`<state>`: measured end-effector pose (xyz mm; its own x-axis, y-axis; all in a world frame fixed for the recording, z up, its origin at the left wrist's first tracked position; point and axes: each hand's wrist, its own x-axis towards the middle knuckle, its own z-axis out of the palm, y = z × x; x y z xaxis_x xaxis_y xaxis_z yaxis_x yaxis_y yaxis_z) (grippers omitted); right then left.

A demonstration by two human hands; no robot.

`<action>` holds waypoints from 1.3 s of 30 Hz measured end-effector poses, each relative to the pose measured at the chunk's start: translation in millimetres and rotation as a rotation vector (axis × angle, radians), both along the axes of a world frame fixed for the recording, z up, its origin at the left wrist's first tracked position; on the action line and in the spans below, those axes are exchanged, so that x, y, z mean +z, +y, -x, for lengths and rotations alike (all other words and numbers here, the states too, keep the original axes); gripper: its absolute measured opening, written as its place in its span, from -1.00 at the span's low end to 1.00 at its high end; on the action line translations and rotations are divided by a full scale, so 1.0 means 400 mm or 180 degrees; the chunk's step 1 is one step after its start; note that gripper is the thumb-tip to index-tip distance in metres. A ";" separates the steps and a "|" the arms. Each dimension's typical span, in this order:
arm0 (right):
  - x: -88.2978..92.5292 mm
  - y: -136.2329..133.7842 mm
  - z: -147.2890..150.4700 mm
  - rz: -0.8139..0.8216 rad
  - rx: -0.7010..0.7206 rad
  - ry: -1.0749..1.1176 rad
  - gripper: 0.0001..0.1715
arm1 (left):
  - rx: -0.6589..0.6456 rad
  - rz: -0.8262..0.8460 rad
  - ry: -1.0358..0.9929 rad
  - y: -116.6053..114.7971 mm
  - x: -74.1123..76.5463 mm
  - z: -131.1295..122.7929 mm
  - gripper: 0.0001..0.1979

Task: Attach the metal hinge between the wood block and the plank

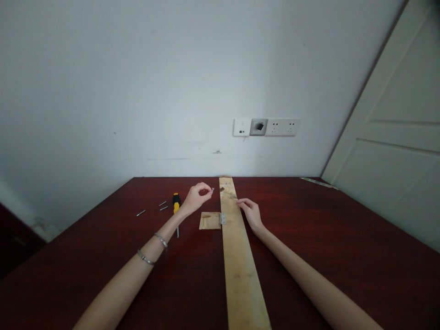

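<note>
- Head view, landmark: a long pale plank (237, 256) runs away from the viewer down the middle of a dark red table (309, 238).
- Head view, left hand (197, 198): raised just left of the plank's far end, with thumb and forefinger pressed together on one small screw (212, 189) that hangs clear of the wood.
- Head view, right hand (250, 213): lies on the plank's right edge with its fingers loosely spread, holding nothing.
- Head view, joint: a small wooden piece (209, 221) abuts the plank's left edge, and a metal hinge (222, 218) bridges the seam.
- Head view, supplies: a screwdriver (176, 204) lies untouched left of the plank, with three loose screws (163, 206) beyond it.
- Judgement: the hinge appears placed. Whether any screw already sits in it is too small to tell. With four screws out and the driver idle, most of the fastening seems left to do.
</note>
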<state>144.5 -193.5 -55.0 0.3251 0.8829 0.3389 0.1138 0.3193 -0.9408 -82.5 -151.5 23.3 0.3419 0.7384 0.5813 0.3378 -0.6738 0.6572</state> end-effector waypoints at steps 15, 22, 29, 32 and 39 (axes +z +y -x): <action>0.105 -0.031 0.058 -0.0488 0.0605 -0.0661 -0.78 | -0.0426 0.0472 -0.0164 -0.052 -0.001 0.005 -0.86; 0.108 -0.041 0.071 -0.0519 0.0674 -0.0630 -0.76 | -0.0712 0.0781 -0.0390 -0.068 -0.014 -0.001 -0.83; 0.127 -0.050 0.076 -0.0571 0.0784 -0.0576 -0.78 | -0.0822 0.0868 -0.0449 -0.086 -0.020 -0.022 -0.81; 0.134 -0.055 0.081 -0.0548 0.0823 -0.0537 -0.77 | -0.0840 0.0927 -0.0458 -0.092 -0.023 -0.026 -0.79; 0.138 -0.058 0.087 -0.0514 0.0852 -0.0478 -0.77 | -0.0777 0.1050 -0.0477 -0.104 -0.015 -0.027 -0.75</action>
